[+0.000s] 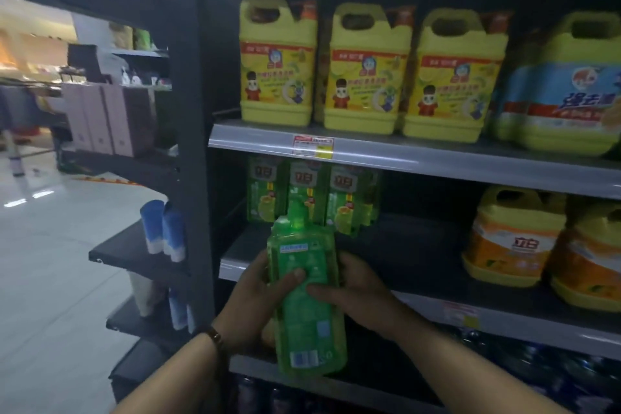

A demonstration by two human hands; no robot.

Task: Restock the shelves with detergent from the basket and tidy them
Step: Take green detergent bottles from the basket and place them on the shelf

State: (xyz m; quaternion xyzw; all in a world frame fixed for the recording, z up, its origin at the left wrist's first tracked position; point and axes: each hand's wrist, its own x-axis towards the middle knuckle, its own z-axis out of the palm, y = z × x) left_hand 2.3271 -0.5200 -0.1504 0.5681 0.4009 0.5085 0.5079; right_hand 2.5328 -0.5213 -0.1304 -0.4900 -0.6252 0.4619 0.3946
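Observation:
A green detergent pack [307,299], clear bottles bundled together, is held upright in front of the middle shelf [420,259]. My left hand [258,296] grips its left side with the thumb across the label. My right hand [356,289] grips its right side. Several matching green packs [312,195] stand at the back left of that shelf. The basket is not in view.
Yellow jugs [366,67] line the top shelf [403,151], with a blue-labelled jug [564,87] at the right. Orange-labelled yellow jugs [514,239] stand on the middle shelf's right. A black upright post [191,144] and side shelves with blue tubes [164,228] are left. Dark bottles [537,366] fill the lower shelf.

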